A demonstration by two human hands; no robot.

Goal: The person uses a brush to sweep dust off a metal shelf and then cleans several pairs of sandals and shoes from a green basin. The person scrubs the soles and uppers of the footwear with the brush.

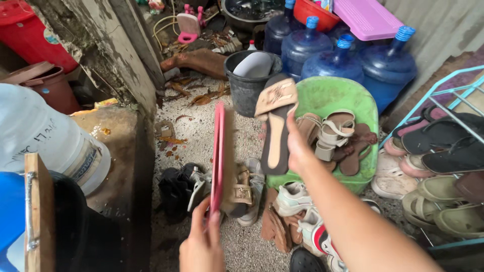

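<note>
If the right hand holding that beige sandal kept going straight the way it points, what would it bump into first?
Probably the black bucket: the right hand and its beige sandal point up and away toward it, with the blue water jugs behind. Depth is uncertain.

I am holding two sandals, one beige sandal [276, 126] in my right fingers [297, 146], one pink sandal [218, 156] in my left fingers [204, 242]. Beyond them I am counting four blue water jugs [333, 63], one black bucket [247, 85], one green tub [335, 95].

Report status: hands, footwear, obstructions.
Left hand holds pink sandal edge-on. Right hand holds tan slide sandal. Shoe pile underfoot.
</note>
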